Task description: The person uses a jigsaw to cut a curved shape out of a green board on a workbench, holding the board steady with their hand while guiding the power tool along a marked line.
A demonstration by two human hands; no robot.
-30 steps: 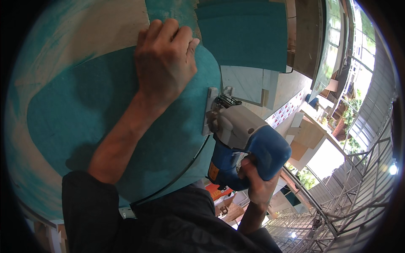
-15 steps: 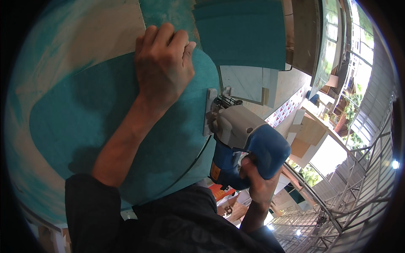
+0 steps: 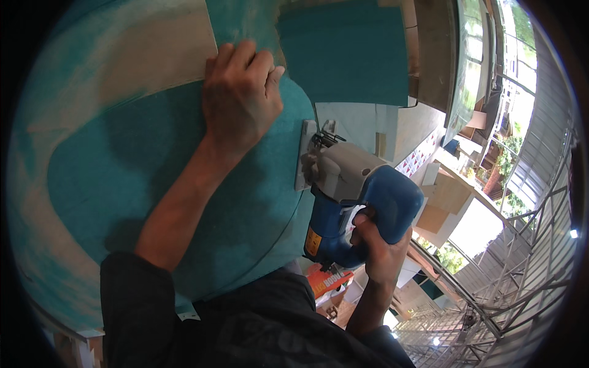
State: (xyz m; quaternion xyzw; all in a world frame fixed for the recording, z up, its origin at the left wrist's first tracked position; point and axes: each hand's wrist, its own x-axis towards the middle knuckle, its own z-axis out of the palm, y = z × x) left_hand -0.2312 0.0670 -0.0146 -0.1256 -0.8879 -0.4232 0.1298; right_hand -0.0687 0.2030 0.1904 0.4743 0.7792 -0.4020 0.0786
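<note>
A teal panel (image 3: 123,178) with a rounded outline lies in front of me. My left hand (image 3: 242,101) is on its far part, fingers curled at the edge with their tips hidden. In my right hand (image 3: 380,245) is the rear handle of a blue and grey jigsaw (image 3: 353,175), thumb wrapped round the grip. The jigsaw is turned on its side, its metal base plate (image 3: 304,156) against the panel's right part. From the base plate a thin dark curved line runs back toward my body across the teal surface. The blade is hidden.
A pale, teal-smeared surface (image 3: 147,49) surrounds the panel at the far left. Beyond to the right are a flat teal sheet (image 3: 343,55) and white boards (image 3: 353,126). Cardboard pieces (image 3: 448,193) lie farther right. An orange-red box (image 3: 328,281) is below the jigsaw.
The jigsaw has moved slightly away from me along the panel's right part, lengthening the dark line behind it. My left hand and the panel appear a little lower in the view.
</note>
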